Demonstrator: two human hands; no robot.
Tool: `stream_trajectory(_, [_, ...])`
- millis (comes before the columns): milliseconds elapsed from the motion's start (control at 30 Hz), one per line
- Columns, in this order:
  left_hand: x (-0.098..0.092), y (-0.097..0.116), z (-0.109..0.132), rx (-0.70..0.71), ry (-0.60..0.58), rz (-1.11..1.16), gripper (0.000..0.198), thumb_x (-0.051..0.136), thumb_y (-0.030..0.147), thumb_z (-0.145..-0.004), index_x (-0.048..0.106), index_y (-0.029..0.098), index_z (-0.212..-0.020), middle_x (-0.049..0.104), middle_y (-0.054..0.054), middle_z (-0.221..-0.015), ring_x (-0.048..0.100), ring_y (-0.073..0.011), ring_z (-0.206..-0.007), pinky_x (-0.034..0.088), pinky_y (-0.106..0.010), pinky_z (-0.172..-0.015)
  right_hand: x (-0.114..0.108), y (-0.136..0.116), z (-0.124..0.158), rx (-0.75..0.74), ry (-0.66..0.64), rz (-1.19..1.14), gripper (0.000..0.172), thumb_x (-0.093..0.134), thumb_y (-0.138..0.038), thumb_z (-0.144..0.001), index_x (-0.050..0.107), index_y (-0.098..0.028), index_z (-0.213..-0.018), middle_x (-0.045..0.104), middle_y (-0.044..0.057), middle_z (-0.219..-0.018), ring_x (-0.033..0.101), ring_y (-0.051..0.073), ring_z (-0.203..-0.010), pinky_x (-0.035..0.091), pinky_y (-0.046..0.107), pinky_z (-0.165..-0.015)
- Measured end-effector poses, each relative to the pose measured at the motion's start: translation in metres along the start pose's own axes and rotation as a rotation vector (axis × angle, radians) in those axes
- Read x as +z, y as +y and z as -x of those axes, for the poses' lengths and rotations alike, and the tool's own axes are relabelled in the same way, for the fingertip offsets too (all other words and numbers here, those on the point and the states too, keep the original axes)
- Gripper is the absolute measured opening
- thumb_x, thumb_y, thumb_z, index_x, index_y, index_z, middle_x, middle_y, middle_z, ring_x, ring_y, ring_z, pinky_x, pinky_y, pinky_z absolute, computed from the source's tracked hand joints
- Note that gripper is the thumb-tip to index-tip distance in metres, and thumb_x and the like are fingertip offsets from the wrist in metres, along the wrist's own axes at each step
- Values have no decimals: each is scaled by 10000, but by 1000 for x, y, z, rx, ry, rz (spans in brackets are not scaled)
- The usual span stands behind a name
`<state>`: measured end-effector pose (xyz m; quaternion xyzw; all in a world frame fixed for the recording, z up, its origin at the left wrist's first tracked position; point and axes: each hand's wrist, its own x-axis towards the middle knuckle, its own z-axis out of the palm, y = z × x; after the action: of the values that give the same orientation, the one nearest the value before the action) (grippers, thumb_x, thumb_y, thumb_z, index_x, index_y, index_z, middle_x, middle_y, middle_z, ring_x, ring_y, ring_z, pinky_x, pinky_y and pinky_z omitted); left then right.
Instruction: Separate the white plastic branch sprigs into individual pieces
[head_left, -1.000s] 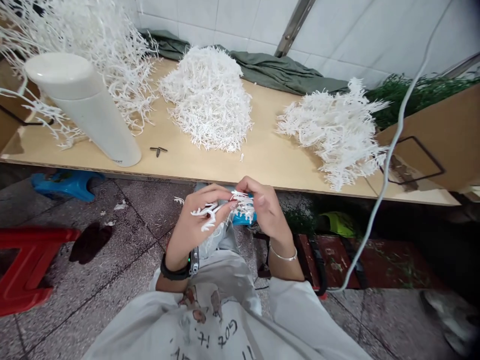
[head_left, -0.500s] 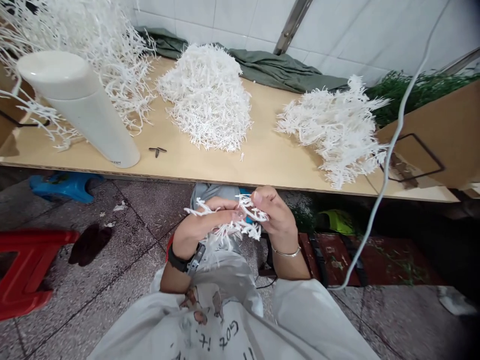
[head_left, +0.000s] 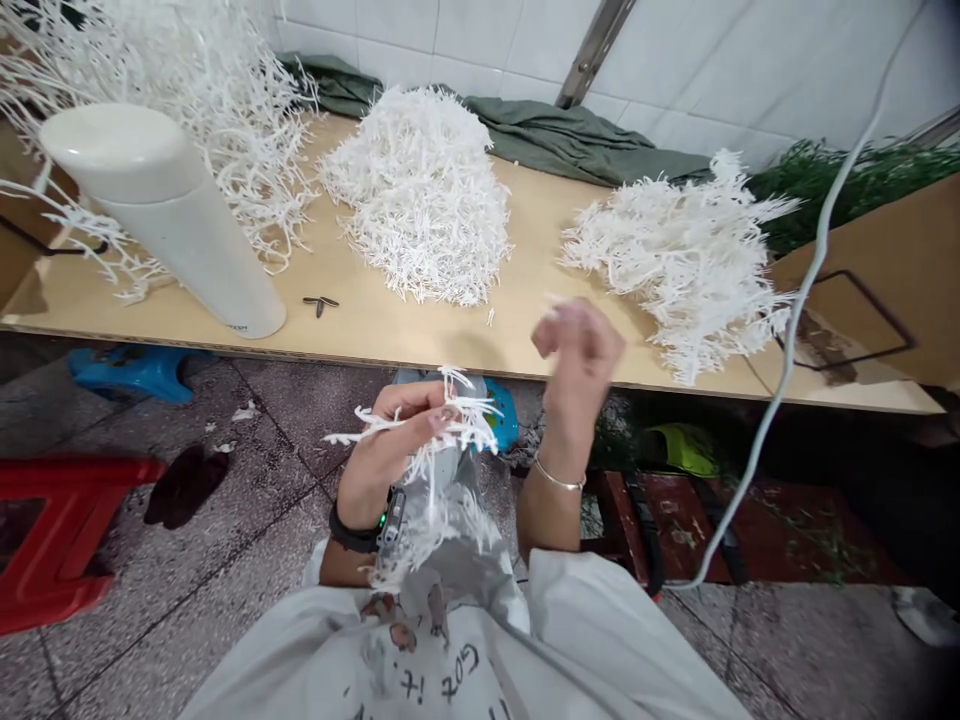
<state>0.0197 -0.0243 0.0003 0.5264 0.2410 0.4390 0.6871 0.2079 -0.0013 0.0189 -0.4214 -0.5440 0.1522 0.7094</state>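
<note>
My left hand [head_left: 386,445] is closed on a bunch of white branching plastic sprigs [head_left: 472,425], held low in front of the table edge; strands stick out on both sides and hang towards my lap. Over the table's front edge is my right hand [head_left: 577,350], blurred, its fingers curled in a pinch. A small whitish piece shows at its fingertips, too smeared to make out fully. Beyond the hands lies a heap of short white sprigs [head_left: 427,200]. To its right sits a looser pile of white sprigs [head_left: 682,260].
A white bottle [head_left: 180,230] stands at the table's left, before a tall tangle of white strands [head_left: 202,90]. Sunflower seeds [head_left: 321,303] lie beside the bottle. A grey cable [head_left: 810,270] hangs down at the right. Red [head_left: 60,540] and blue [head_left: 135,372] stools stand on the floor.
My right hand has left the sprigs in my left hand and risen up to the table edge. My left hand still grips the bunch, slightly further left.
</note>
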Motion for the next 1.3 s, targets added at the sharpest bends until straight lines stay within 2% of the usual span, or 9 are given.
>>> stream_trajectory(167, [5,3,-2,141,167,-244,368,592,403,-854,438,180,-604,351,29,-575,311,-94,-530,245,-255,-493,12,47,-10,70,-135,766,184,629,-246,-770,568,-211,-940,583,44,-868,501,185,-794,420,358,-744])
stream_trajectory(300, [4,6,-6,232,134,-487,318,565,241,-860,398,175,-597,335,36,-580,285,-93,-547,215,-272,-530,13,30,1,44,-115,517,208,556,-403,-868,573,-212,-949,618,52,-959,533,156,-807,427,313,-732])
stream_trajectory(467, [-4,8,-7,207,81,-496,336,578,225,-834,375,171,-572,308,44,-572,259,-85,-539,199,-267,-524,4,-20,13,178,-783,36,452,382,-552,-930,570,-182,-752,510,-21,-630,445,90,-583,353,238,-565])
stream_trajectory(533, [-7,7,-6,163,38,-409,343,604,264,-828,394,169,-574,315,42,-570,259,-84,-538,194,-264,-513,2,-29,17,168,-871,26,373,504,-487,-903,550,-175,-703,449,-45,-583,375,65,-528,292,224,-512])
stream_trajectory(733, [-1,0,0,37,-305,24,426,651,461,-751,458,163,-515,389,25,-454,300,-75,-412,200,-261,-426,13,-30,44,61,-745,-460,429,523,-343,-907,443,-182,-517,384,-51,-433,340,51,-385,235,224,-413])
stream_trajectory(867, [5,2,7,17,-353,277,539,649,539,-695,359,187,-408,362,11,-371,339,-98,-344,256,-266,-375,10,-33,38,-46,-344,-789,448,286,-401,-979,335,-227,-569,162,-102,-327,157,69,-250,194,227,-336])
stream_trajectory(967, [1,8,11,77,-124,187,477,639,499,-746,411,184,-469,398,12,-434,359,-99,-395,273,-260,-405,4,-21,14,-104,-88,-512,441,242,-456,-977,309,-234,-602,177,-95,-374,174,83,-285,232,223,-362])
stream_trajectory(1167, [-5,17,6,127,199,-453,372,557,322,-878,393,172,-580,325,40,-554,275,-81,-519,214,-255,-494,16,23,-12,85,-193,726,273,594,-458,-823,592,-189,-865,600,86,-884,516,221,-884,418,405,-827])
stream_trajectory(1300, [-6,15,-1,122,126,-711,311,524,261,-873,393,173,-605,344,44,-572,320,-83,-548,240,-243,-520,21,8,-1,79,-289,477,320,429,-442,-935,600,-182,-860,626,64,-879,539,168,-827,423,329,-785])
